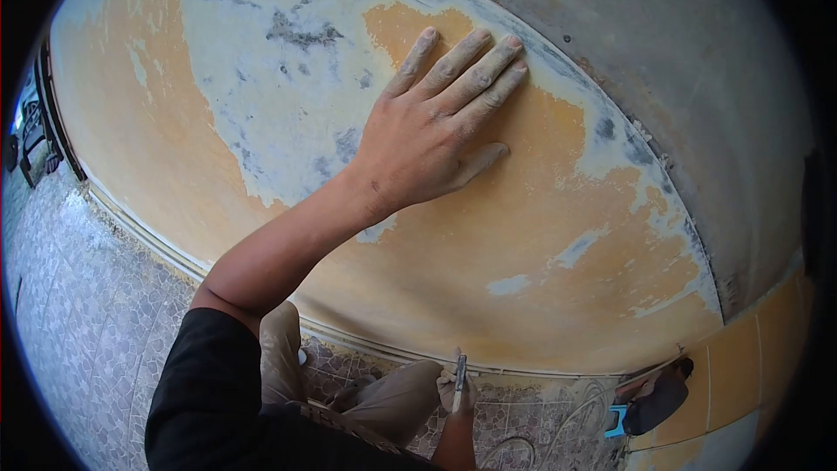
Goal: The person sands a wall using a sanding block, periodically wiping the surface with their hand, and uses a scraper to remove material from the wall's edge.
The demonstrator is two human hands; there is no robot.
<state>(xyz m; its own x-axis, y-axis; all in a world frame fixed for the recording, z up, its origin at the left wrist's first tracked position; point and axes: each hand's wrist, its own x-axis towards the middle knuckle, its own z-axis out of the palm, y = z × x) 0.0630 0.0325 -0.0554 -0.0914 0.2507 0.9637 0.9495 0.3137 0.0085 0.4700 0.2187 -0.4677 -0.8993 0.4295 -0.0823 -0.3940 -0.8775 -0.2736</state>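
My left hand (453, 109) lies flat on a large curved panel (166, 148), fingers stretched and slightly spread, thumb out to the side. Pale dust coats its fingers. The panel is patched with orange-tan filler, whitish layers and dark grey scuffs. Below the panel's near edge, my right hand (459, 394) is closed around a narrow flat tool (461, 371), grey on top and paler underneath. The tool is seen edge-on, so its exact kind cannot be made out. It is apart from the part of the panel under my left hand.
A grey surface (663, 35) adjoins the panel's far edge. At lower right, a person (660, 399) in dark clothing is beside a light-blue stool (615, 421). A hose (567, 432) curls over the dusty patterned floor (87, 296). Dark equipment (35, 135) stands at far left.
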